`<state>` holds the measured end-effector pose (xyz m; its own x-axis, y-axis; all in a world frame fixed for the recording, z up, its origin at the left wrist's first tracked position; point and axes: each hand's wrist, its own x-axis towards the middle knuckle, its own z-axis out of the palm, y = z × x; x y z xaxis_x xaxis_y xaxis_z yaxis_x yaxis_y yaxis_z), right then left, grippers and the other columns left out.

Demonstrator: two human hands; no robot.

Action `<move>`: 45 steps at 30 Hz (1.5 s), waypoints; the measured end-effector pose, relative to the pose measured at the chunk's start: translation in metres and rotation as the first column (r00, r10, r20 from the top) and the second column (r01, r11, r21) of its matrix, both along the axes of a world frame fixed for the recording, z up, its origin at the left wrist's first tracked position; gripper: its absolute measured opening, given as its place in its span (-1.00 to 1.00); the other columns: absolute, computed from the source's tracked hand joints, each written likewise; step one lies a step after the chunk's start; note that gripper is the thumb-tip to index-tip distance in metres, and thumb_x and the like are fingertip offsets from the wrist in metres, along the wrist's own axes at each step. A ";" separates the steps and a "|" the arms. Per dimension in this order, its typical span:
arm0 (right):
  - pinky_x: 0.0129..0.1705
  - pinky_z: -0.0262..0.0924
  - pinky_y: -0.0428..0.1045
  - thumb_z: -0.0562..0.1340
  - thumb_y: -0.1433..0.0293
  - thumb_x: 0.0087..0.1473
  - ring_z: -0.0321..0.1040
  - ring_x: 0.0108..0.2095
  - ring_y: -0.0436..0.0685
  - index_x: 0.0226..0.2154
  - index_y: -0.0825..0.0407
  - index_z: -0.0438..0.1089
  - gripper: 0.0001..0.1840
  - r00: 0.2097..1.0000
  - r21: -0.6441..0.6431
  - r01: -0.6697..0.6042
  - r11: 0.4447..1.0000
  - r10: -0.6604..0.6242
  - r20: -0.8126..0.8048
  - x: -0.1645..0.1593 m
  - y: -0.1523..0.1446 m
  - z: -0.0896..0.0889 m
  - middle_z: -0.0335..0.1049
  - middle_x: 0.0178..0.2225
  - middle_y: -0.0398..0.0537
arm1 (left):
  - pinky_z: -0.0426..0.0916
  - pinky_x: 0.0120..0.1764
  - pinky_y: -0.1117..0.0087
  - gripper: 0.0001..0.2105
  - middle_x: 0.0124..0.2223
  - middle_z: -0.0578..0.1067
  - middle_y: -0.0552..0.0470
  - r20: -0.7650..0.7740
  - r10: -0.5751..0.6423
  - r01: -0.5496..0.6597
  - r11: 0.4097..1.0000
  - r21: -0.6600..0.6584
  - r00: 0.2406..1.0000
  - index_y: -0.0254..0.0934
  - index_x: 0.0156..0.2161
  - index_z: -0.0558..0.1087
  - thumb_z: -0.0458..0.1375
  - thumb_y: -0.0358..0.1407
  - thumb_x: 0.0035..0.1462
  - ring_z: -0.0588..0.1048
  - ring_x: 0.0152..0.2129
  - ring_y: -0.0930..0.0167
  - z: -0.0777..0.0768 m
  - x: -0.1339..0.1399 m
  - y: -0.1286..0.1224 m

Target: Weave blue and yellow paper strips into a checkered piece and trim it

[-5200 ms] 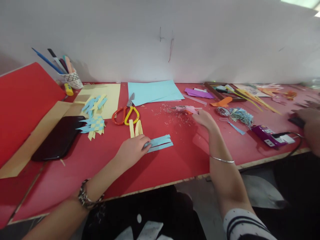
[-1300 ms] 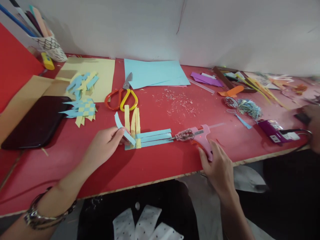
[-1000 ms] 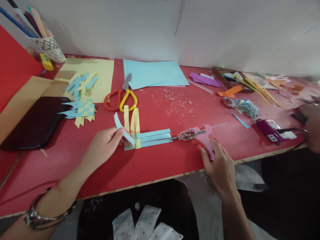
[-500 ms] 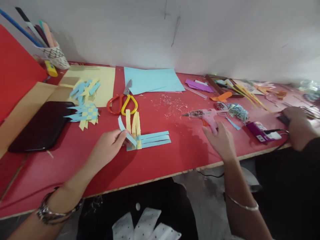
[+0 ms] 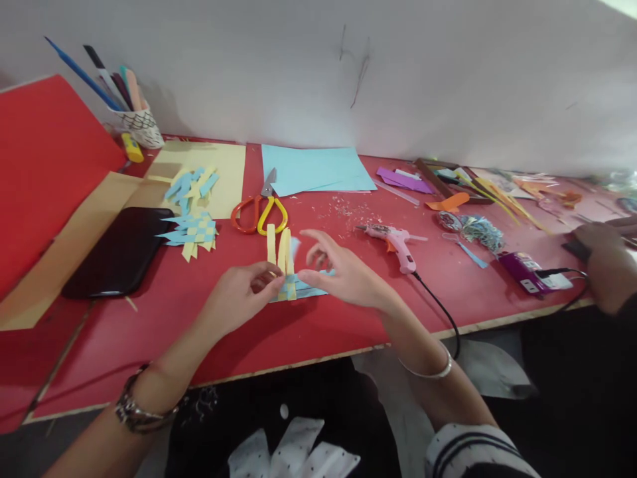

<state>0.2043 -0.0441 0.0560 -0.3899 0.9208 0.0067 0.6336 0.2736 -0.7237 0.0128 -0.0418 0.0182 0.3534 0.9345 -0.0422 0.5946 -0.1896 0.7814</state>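
Note:
Yellow and light-blue woven paper strips [image 5: 285,252] lie on the red table in front of me. Closed at the weave's left edge is my left hand [image 5: 243,290], its thumb and fingertips gripping the paper there. My right hand [image 5: 343,269] hovers over the weave's right side, thumb and fingers apart, covering part of the flat blue strips [image 5: 312,290]. Between the two hands, one blue strip end [image 5: 294,247] stands up, blurred. The pink glue gun [image 5: 393,244] rests on the table right of my right hand, with nobody holding it.
Scissors [image 5: 261,207] lie behind the weave, near blue sheets [image 5: 318,169]. A finished woven piece [image 5: 196,231] and a black tablet-like slab [image 5: 119,252] are at left. At right are a purple power box [image 5: 522,272], a tassel bundle [image 5: 480,232] and another person's hand [image 5: 610,259].
My right hand has let go of the glue gun and moved left to the weave. My left hand has shifted from the raised blue strip to the weave's edge.

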 end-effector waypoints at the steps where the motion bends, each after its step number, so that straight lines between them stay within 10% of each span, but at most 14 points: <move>1: -0.36 0.19 -0.05 0.14 0.16 0.00 0.28 -0.40 0.01 0.09 0.03 0.02 -0.37 0.999 -0.043 -0.021 0.999 0.019 -0.043 -0.006 0.003 0.000 0.33 -0.34 -0.11 | 0.33 -0.45 0.45 -0.68 -0.47 0.55 0.05 0.004 -0.023 0.023 1.000 0.004 1.000 -0.23 -0.37 0.40 -0.06 -0.06 -0.03 0.51 -0.52 0.38 0.001 0.000 0.000; 9: -0.46 0.08 -0.12 0.12 0.44 -0.03 0.16 -0.55 -0.09 -0.31 0.05 0.30 -0.84 0.988 -0.023 0.079 0.997 -0.081 -0.129 0.020 0.008 -0.006 0.19 -0.58 -0.26 | 0.28 -0.44 0.49 -0.73 -0.33 0.57 0.08 -0.215 -0.065 0.091 0.989 0.116 0.974 -0.18 -0.35 0.46 -0.05 -0.15 0.00 0.51 -0.42 0.40 -0.004 -0.001 -0.002; 25: -0.45 0.12 -0.12 0.08 0.41 0.02 0.21 -0.51 -0.03 -0.39 0.04 0.29 -0.91 0.966 0.090 0.259 0.962 -0.260 -0.001 0.051 -0.026 -0.045 0.27 -0.53 -0.17 | 0.12 -0.57 0.50 -0.78 -0.32 0.57 0.13 -0.405 -0.058 0.176 0.949 0.261 0.913 -0.12 -0.33 0.51 0.02 -0.20 0.03 0.49 -0.47 0.41 -0.009 0.005 -0.005; 45: -0.48 0.03 -0.16 0.03 0.47 0.00 0.14 -0.55 -0.05 -0.44 0.02 0.15 -0.95 0.961 0.162 0.192 0.968 -0.219 0.170 0.047 -0.029 -0.047 0.21 -0.53 -0.18 | 0.11 -0.58 0.48 -0.75 -0.28 0.56 0.10 -0.488 -0.093 0.262 0.920 0.292 0.868 -0.12 -0.26 0.50 -0.01 -0.20 0.07 0.49 -0.46 0.40 -0.012 0.003 -0.006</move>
